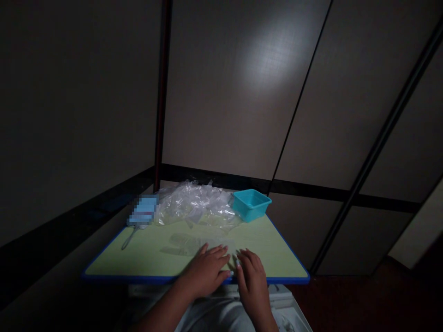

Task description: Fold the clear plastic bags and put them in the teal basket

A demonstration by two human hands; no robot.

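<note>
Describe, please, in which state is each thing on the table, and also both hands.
Left hand: open, back upward.
Right hand: open, fingers extended.
Flat clear plastic: lying flat.
Clear plastic heap: crumpled, loosely piled.
Turquoise basket: upright, open-topped.
Blue item: pixelated, state unclear.
Thin strap: lying loose.

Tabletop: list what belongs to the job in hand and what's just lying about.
Probably in use:
flat clear plastic, the nearest item to the left hand and right hand

Apparently just lying about:
crumpled clear plastic
turquoise basket
blurred blue item
</note>
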